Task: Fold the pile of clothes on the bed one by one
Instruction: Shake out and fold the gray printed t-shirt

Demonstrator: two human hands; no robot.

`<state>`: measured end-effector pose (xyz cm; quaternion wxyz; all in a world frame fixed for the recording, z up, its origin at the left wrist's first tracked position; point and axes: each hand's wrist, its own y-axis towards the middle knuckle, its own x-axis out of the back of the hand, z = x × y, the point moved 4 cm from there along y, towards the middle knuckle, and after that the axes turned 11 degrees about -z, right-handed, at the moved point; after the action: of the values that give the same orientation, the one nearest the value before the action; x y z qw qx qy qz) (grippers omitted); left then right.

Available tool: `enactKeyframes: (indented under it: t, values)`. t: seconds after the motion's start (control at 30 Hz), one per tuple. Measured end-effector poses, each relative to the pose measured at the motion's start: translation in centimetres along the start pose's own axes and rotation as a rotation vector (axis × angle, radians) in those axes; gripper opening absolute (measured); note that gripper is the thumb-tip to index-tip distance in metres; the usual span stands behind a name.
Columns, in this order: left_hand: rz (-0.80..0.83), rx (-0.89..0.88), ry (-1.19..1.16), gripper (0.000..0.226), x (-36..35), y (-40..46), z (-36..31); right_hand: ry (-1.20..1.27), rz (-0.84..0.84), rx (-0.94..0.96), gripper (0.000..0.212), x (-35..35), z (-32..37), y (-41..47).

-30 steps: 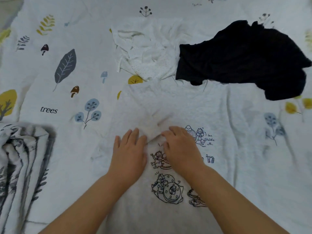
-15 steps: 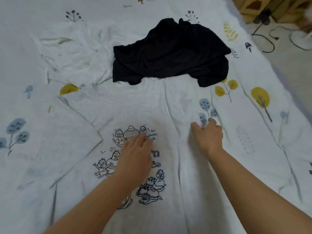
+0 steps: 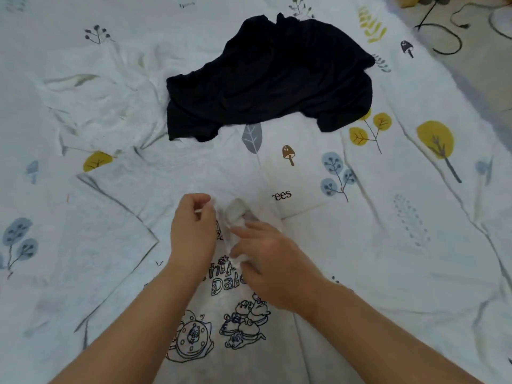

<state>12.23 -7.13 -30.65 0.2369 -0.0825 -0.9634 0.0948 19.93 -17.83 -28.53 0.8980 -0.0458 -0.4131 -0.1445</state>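
A white T-shirt point(image 3: 238, 309) with black cartoon line drawings lies flat on the bed in front of me. Its right side is folded over toward the middle, and a bunched fold of cloth stands up between my hands. My left hand point(image 3: 192, 231) pinches the shirt's cloth with curled fingers. My right hand point(image 3: 266, 261) grips the folded-over part just right of it. A crumpled black garment point(image 3: 271, 76) lies beyond the shirt. A crumpled white garment point(image 3: 102, 98) lies to its left.
The bed sheet point(image 3: 401, 189) is white with leaf, tree and mushroom prints. The bed's right edge runs diagonally at the upper right, with floor and black cables point(image 3: 443, 31) beyond it.
My right hand came from the shirt's right edge to the middle, bringing that side over. My left hand lifted off the print and now pinches cloth. The view shifted right.
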Motion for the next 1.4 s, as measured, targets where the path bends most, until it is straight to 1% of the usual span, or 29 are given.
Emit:
enactKeyframes:
  t: [0.07, 0.1, 0.13, 0.17, 0.2, 0.23, 0.27, 0.3, 0.33, 0.37, 0.47, 0.53, 0.57, 0.6, 0.63, 0.67, 0.7, 0.73, 0.77, 0.8, 0.87, 0.97, 1.03, 1.13, 1.2, 1.27, 1.3, 1.37, 1.4]
  values:
    - [-0.030, -0.016, 0.116, 0.009, 0.1, 0.8, 0.7, -0.050, -0.210, -0.084, 0.027, 0.1, -0.8, -0.3]
    - [-0.027, -0.032, 0.162, 0.015, 0.0, 1.1, 0.8, -0.132, -0.291, -0.158, 0.031, 0.3, -1.4, -0.3]
    - [-0.021, -0.041, 0.201, 0.024, -0.2, 1.3, 1.0, -0.201, -0.327, -0.250, 0.038, 0.4, -1.9, -0.1]
    - [-0.008, -0.039, 0.227, 0.033, -0.4, 1.5, 0.9, -0.259, -0.328, -0.346, 0.047, 0.5, -2.4, 0.2]
    - [0.010, -0.026, 0.243, 0.040, -0.7, 1.7, 0.8, -0.275, -0.274, -0.431, 0.055, 0.4, -3.0, 0.3]
    - [0.033, -0.009, 0.252, 0.046, -1.0, 1.8, 0.6, -0.227, -0.218, -0.502, 0.061, 0.2, -3.4, 0.4]
    - [0.060, 0.010, 0.257, 0.051, -1.4, 2.0, 0.5, -0.167, -0.186, -0.533, 0.059, 0.0, -3.5, 0.5]
    - [0.094, 0.038, 0.264, 0.055, -1.8, 2.1, 0.3, -0.117, -0.170, -0.518, 0.049, -0.2, -3.3, 0.8]
    - [0.124, 0.066, 0.264, 0.058, -2.1, 2.3, 0.3, -0.063, -0.174, -0.465, 0.038, -0.1, -2.7, 1.0]
    - [0.140, 0.092, 0.256, 0.059, -2.2, 2.5, 0.3, -0.017, -0.158, -0.405, 0.032, -0.1, -1.9, 1.3]
    - [0.110, 0.162, 0.133, 0.049, -1.2, 3.4, 0.9, 0.128, -0.014, -0.188, 0.030, -1.0, 0.5, 0.6]
    - [0.061, 0.151, 0.091, 0.038, 0.2, 3.6, 1.3, 0.202, 0.087, -0.132, 0.031, -1.4, 1.5, -0.4]
    - [0.031, 0.125, 0.110, 0.034, 0.9, 3.6, 1.5, 0.197, 0.088, -0.135, 0.031, -1.5, 1.4, -0.8]
    - [0.000, 0.100, 0.140, 0.031, 1.5, 3.8, 1.8, 0.155, 0.019, -0.144, 0.032, -1.5, 0.9, -1.1]
    - [-0.025, 0.090, 0.161, 0.028, 1.9, 3.9, 2.1, 0.093, -0.087, -0.160, 0.030, -1.4, 0.1, -1.2]
    - [-0.037, 0.097, 0.176, 0.024, 2.1, 4.1, 2.3, 0.023, -0.185, -0.197, 0.024, -1.1, -0.6, -1.1]
    - [-0.032, 0.109, 0.182, 0.020, 2.0, 4.4, 2.5, -0.045, -0.246, -0.251, 0.017, -0.9, -1.3, -0.9]
    - [-0.021, 0.111, 0.188, 0.021, 1.7, 4.7, 2.5, -0.113, -0.267, -0.294, 0.014, -0.9, -1.8, -0.7]
    - [-0.006, 0.090, 0.207, 0.023, 1.3, 5.1, 2.3, -0.158, -0.254, -0.324, 0.018, -1.0, -2.2, -0.5]
    - [0.004, 0.058, 0.246, 0.027, 0.7, 5.6, 1.9, -0.192, -0.227, -0.352, 0.027, -1.3, -2.5, -0.3]
    - [0.045, 0.002, 0.284, 0.034, -0.5, 6.5, 0.8, -0.298, -0.134, -0.426, 0.043, -1.7, -2.9, 0.2]
    - [0.201, 0.030, 0.171, 0.042, -2.3, 7.8, -0.2, -0.432, -0.038, -0.549, 0.055, -2.6, -3.6, 1.3]
    - [0.283, -0.012, 0.202, 0.046, -2.9, 9.0, -0.5, -0.464, -0.014, -0.575, 0.050, -3.2, -4.1, 1.8]
    - [0.329, -0.126, 0.289, 0.040, -3.5, 10.3, -1.8, -0.435, 0.032, -0.523, 0.027, -3.8, -4.2, 2.5]
    - [0.356, -0.210, 0.290, 0.035, -4.4, 10.4, -3.2, -0.303, -0.021, -0.556, 0.020, -3.0, -4.5, 2.4]
    - [0.338, -0.293, 0.249, 0.033, -5.6, 10.3, -5.0, -0.137, -0.156, -0.642, 0.020, -0.8, -5.3, 2.0]
    - [0.320, -0.301, 0.196, 0.032, -6.3, 10.3, -6.0, -0.082, -0.229, -0.691, 0.020, 0.7, -5.7, 1.8]
    - [0.329, -0.236, 0.042, 0.032, -7.9, 10.1, -7.6, -0.018, -0.364, -0.770, 0.022, 3.6, -7.2, 1.2]
    - [0.389, -0.171, -0.038, 0.035, -8.7, 9.9, -8.1, -0.003, -0.408, -0.803, 0.023, 4.8, -8.0, 1.0]
